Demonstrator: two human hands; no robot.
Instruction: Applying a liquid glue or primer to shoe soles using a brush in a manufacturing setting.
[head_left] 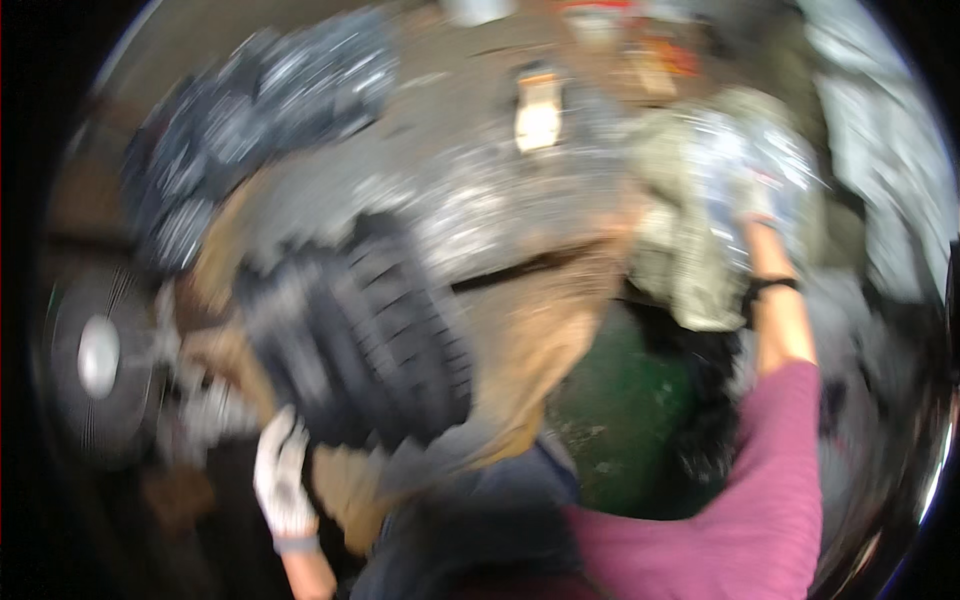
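Note:
My left hand, in a white glove, has its fingers stretched out at the lower left edge of several black ribbed pieces. These stand side by side in a row, with notched edges; blur hides whether the fingertips touch them. My right arm reaches far to the right, with a dark band on the wrist. Over there my right hand is at clear plastic wrapping in an olive-green sack. Motion smears its fingers, so I cannot tell what they hold.
The black pieces lie on a worktop with brown and shiny grey covering. A pale yellow item lies farther back. Dark plastic-wrapped bundles sit at the far left, above a round fan-like object. Green floor shows below.

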